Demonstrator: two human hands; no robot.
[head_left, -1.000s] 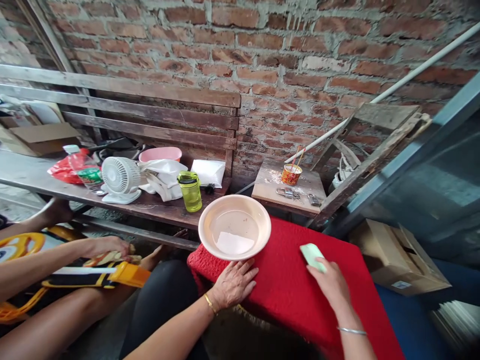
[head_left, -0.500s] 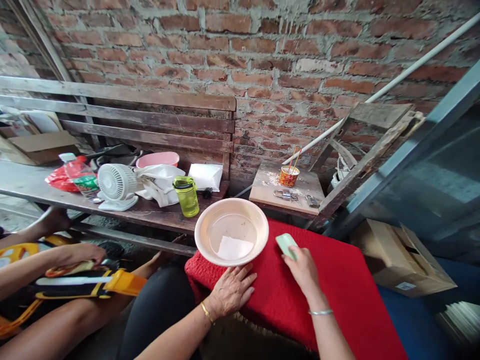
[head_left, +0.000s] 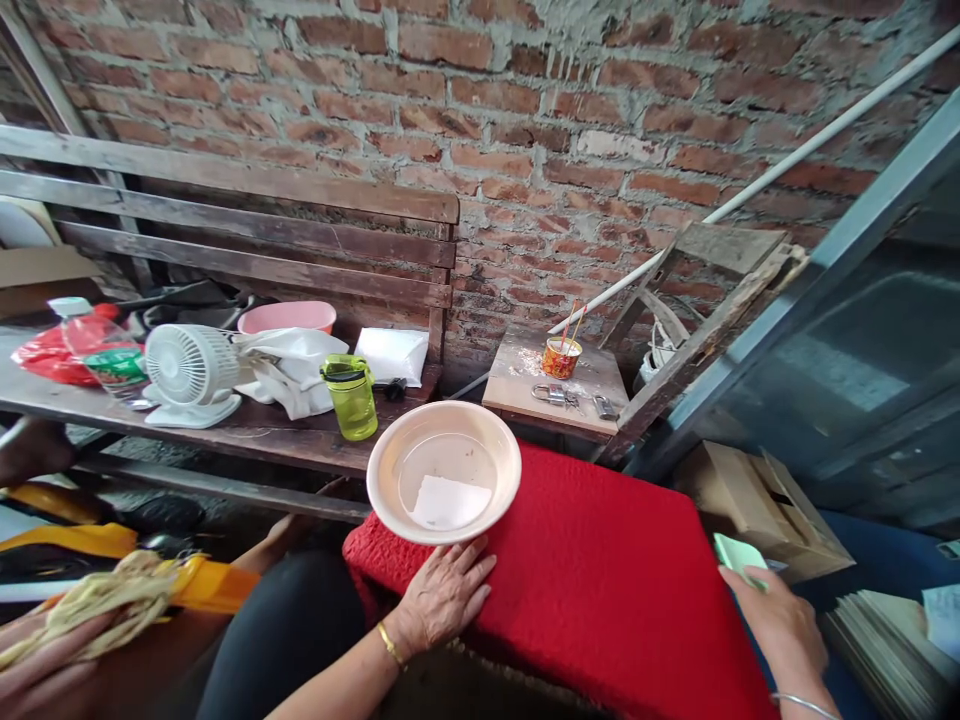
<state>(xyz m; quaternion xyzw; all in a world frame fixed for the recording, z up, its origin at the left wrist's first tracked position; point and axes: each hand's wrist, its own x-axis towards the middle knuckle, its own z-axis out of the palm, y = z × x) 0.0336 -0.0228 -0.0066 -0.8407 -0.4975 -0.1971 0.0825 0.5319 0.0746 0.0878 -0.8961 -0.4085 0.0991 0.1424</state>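
Note:
My left hand (head_left: 444, 598), with a gold bracelet, lies palm down on the red cloth (head_left: 592, 570), fingers stretched out against the near side of the basin (head_left: 379, 490). This pale pinkish basin holds shallow clear water, and a white rectangular piece (head_left: 450, 502) lies in it. Off to the right, past the red cloth's edge, my right hand (head_left: 784, 625) is closed round a light green, flat, rounded block (head_left: 739, 555). Fingers cover part of that block, and I cannot tell its exact kind.
A green water bottle (head_left: 352, 400), a white fan (head_left: 191, 370) and a pink basin (head_left: 289, 316) stand on the wooden bench (head_left: 262, 440). Padlocks (head_left: 551, 394) and a patterned cup (head_left: 561, 358) rest on a small stand. At left, another person's hand (head_left: 52, 660) holds a yellowish cloth. A cardboard box (head_left: 739, 500) sits right.
My right hand has moved right with the green block, from over the red cloth to beyond its edge. My left hand stays by the basin. The view has shifted right; the other person's cloth has risen.

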